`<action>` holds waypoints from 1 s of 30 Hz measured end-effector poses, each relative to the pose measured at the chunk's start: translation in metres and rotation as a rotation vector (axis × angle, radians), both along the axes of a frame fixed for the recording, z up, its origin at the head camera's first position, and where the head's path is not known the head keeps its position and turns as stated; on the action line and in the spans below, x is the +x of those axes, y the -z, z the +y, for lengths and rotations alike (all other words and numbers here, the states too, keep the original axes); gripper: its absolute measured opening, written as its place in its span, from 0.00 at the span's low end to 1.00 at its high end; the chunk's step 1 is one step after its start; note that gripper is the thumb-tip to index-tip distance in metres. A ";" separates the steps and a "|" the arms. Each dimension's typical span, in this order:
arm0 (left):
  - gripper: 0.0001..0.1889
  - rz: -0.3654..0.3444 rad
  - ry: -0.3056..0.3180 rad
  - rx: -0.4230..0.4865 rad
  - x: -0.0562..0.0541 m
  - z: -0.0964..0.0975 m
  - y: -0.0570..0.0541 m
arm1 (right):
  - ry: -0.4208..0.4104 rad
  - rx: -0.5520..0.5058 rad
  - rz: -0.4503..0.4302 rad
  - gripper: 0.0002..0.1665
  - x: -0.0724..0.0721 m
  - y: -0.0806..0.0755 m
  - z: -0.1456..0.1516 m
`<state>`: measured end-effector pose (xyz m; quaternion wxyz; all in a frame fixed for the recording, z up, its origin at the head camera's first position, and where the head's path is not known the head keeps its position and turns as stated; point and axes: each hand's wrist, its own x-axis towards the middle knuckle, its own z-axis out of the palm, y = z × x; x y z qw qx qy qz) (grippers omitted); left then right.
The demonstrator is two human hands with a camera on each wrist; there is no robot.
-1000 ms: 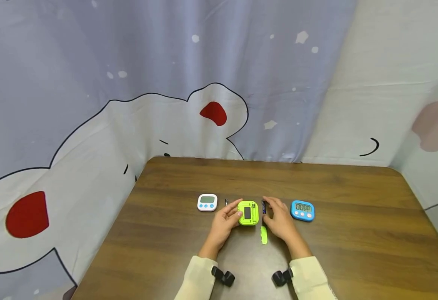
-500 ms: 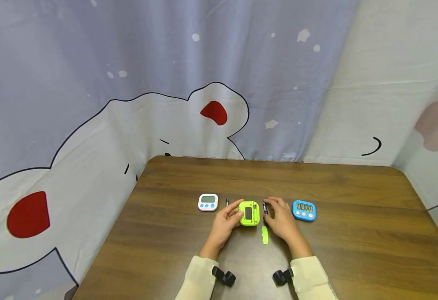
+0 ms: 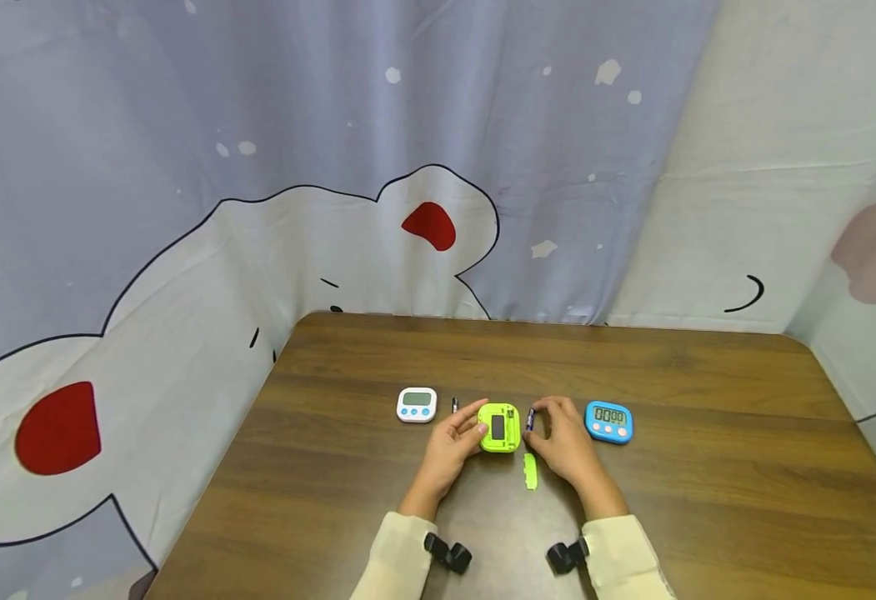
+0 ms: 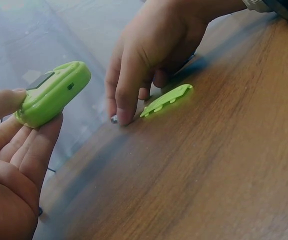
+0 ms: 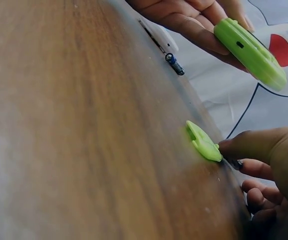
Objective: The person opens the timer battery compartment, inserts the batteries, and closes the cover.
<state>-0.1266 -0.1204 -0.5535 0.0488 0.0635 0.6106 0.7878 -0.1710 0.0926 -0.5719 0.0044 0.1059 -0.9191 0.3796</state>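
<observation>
My left hand (image 3: pixel 445 456) grips a lime-green digital timer (image 3: pixel 499 427) by its left edge, thumb on top and fingers beneath. The timer's back faces up, showing a dark rectangle and an uncovered battery slot along its right side. In the left wrist view the timer is raised off the table. Just right of it, my right hand (image 3: pixel 567 443) pinches a small dark battery (image 3: pixel 531 419) end to end between thumb and index finger, low at the tabletop. Near my right thumb lies the loose green battery cover (image 5: pixel 203 142). Fingers hide part of the battery in both wrist views.
A white timer (image 3: pixel 417 405) lies on the wooden table (image 3: pixel 708 467) at left, with a second battery (image 5: pixel 174 64) beside it. To the right of my right hand sits a blue timer (image 3: pixel 608 422) with digits showing. A patterned curtain (image 3: pixel 317 100) hangs behind the table.
The battery under my right fingers has tilted slightly, and the fingers have shifted a little around it. My left hand and the green timer hold nearly the same place.
</observation>
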 end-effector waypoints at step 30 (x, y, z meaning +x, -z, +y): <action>0.24 0.002 -0.034 -0.021 -0.009 0.000 0.024 | -0.258 -0.332 0.174 0.28 0.023 -0.032 0.003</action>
